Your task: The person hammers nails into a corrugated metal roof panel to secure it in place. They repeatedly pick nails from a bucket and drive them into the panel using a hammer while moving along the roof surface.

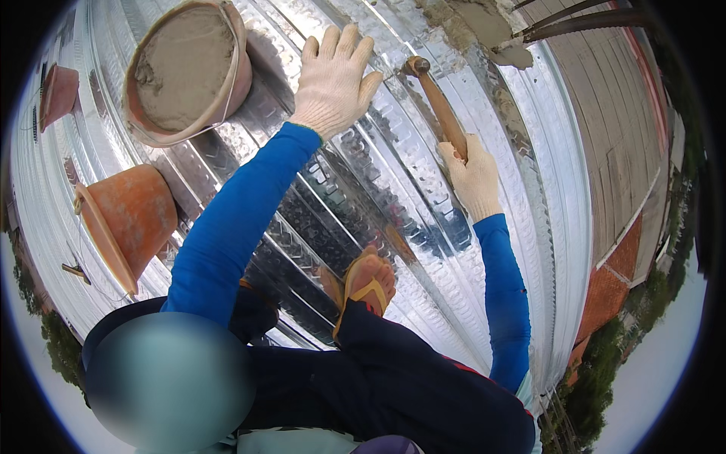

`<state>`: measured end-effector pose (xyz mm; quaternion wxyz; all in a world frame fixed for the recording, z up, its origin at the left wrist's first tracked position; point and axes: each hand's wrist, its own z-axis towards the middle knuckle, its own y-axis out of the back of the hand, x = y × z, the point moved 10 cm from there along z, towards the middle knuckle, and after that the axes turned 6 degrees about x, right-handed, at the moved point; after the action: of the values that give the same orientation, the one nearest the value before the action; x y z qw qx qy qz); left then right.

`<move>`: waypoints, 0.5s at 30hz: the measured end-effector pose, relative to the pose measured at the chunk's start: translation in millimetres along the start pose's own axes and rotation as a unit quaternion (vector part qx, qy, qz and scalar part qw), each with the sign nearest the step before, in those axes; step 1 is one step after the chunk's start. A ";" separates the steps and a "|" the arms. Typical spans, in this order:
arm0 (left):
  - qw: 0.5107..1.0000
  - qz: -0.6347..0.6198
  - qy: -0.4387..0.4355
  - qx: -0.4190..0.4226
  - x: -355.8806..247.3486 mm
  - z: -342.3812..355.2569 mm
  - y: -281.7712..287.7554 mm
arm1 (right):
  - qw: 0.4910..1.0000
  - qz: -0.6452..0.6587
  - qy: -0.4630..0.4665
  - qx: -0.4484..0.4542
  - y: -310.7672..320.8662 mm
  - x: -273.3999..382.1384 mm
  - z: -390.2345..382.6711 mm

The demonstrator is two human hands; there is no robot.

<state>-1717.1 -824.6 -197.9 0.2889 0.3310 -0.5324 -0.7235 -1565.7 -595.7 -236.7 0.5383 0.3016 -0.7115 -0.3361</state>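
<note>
My left hand (334,82), in a cream knitted glove, has its fingers spread and palm down over the shiny ribbed metal sheet (370,163). Whether it touches the metal, I cannot tell. Further right, my right hand (474,180), gloved alike, is wrapped round the lower end of the wooden handle of a hammer (441,106). The hammer's rounded, brownish head points away from me and lies close to the sheet's ribs. Between my arms, a foot in a yellow flip-flop (368,284) stands on the sheet.
A bucket (240,72) full of grey mortar stands left of my left hand. Another orange bucket (136,216) lies tipped nearer me; a third (59,97) sits far left. Wet mortar (484,26) and dark bars (582,23) are at the far right, beside wooden planks (605,129).
</note>
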 end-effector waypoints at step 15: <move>0.999 -0.022 -0.014 -0.030 -1.4 -24.6 16.0 | 0.996 0.081 -0.029 0.008 9.4 25.7 -12.0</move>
<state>-1695.8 -842.0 -187.6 0.2752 0.3233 -0.5070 -0.7501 -1560.8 -612.3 -212.3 0.5405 0.2369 -0.7516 -0.2946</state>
